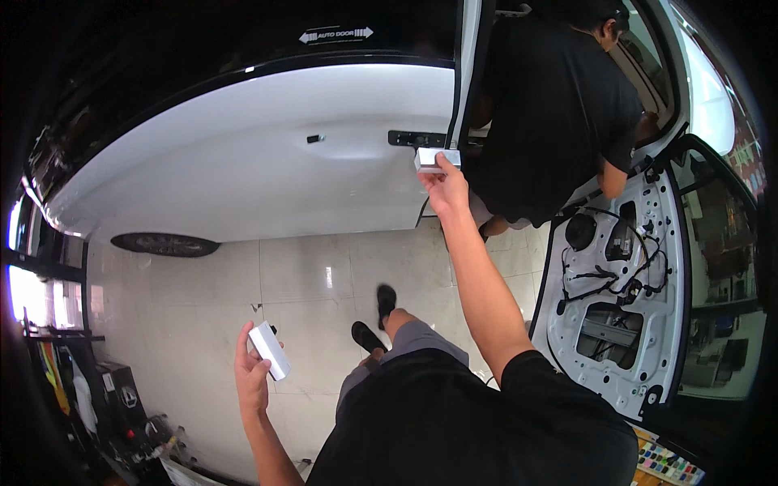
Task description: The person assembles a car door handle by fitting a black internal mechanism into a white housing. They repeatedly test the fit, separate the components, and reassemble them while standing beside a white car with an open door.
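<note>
My right hand (444,188) reaches up and forward and holds a small white block (436,159) against the rear edge of a white car door panel (267,162), just below a black handle recess (415,138). My left hand (253,374) is low at my left side, gripping a second white rectangular block (270,350) over the tiled floor (300,275).
Another person in a black shirt (559,105) leans into the car opening at the right. An open front door (620,292) with its trim removed shows wiring and holes. A tyre (164,244) sits at the left. Tools and boxes (121,405) crowd the lower left.
</note>
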Action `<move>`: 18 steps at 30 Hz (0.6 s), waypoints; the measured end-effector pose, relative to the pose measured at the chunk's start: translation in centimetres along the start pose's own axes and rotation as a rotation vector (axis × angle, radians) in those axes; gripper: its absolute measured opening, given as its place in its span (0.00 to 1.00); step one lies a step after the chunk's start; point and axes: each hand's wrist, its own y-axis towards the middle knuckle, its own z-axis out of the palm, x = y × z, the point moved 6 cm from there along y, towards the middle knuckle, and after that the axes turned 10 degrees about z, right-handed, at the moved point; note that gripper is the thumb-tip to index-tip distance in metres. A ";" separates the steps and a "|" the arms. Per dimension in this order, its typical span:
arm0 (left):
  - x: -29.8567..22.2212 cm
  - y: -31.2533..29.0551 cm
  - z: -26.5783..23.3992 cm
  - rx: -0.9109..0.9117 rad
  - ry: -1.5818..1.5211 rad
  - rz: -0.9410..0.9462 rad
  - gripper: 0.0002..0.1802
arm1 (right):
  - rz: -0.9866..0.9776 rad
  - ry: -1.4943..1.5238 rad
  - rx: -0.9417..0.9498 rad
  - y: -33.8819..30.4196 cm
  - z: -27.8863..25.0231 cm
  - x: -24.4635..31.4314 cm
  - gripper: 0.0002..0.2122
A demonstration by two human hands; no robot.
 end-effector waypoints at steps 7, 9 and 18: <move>-0.3 12.4 6.9 0.104 -0.026 -0.026 0.50 | 0.034 0.007 -0.003 1.3 0.9 -0.5 0.14; 0.9 14.1 9.2 0.141 -0.019 -0.088 0.52 | 0.042 0.027 -0.037 1.5 0.6 -0.6 0.14; 1.8 24.4 16.1 0.504 0.010 -0.238 0.47 | -0.021 -0.050 -0.140 -0.1 2.6 0.3 0.15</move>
